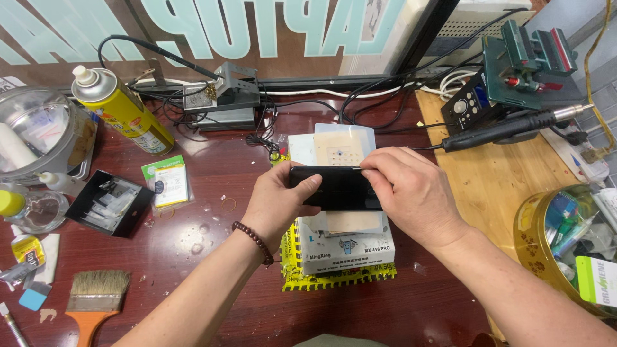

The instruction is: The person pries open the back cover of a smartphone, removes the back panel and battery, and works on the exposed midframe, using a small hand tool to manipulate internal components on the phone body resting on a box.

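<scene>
So, biggest stuff first:
Table: dark reddish wooden table (212,302), pretty cluttered, with a lighter wooden board (501,180) on its right side.
Heating pad: white boxy separator machine (347,247) in the middle, sitting on yellow-and-black tape, near edge facing the person.
Spray can: yellow spray can (125,110) lying tilted at far left, beside a clear plastic tub (38,132).
Tin: round gold tin (565,241) full of tools, right edge.
Hot-air handle: black handle (508,128) lying on the far right, cable trailing left.
Brush: orange-handled brush (96,299), near left.
Tray: small black tray (109,202) of bits, left of centre.
Phone: black phone (337,187) held just above the machine, dead centre, long side left to right.
Left hand: left hand (279,202) clamped on the phone's left end, thumb over the top face, bead bracelet on the wrist.
Right hand: right hand (411,193) closed on the phone's right end, fingertips pinching its far edge.
</scene>
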